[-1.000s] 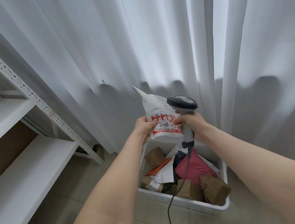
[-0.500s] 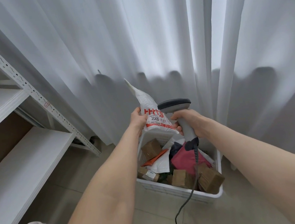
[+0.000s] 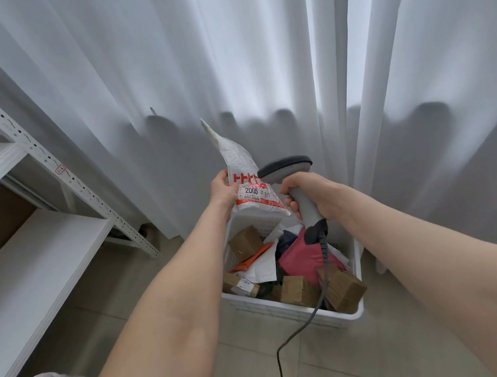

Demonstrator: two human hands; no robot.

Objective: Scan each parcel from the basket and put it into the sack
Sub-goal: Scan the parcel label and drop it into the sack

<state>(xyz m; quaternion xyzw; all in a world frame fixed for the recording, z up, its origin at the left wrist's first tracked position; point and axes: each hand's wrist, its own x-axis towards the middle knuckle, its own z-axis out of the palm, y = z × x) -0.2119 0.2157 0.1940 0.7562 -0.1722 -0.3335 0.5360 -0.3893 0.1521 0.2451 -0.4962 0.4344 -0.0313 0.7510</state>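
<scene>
Above the basket [image 3: 293, 309], left hand [image 3: 222, 191] pinching parcel [image 3: 238, 161], right hand [image 3: 309, 191] gripping scanner [image 3: 285, 167] — its head now closer.

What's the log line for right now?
step: scanning | left hand: holds white padded mailer with red print | right hand: grips grey corded barcode scanner, aimed at mailer | white plastic basket: parcels remain

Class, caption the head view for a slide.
Left hand holds a white parcel; right hand aims the scanner at its label, over the basket.
</scene>
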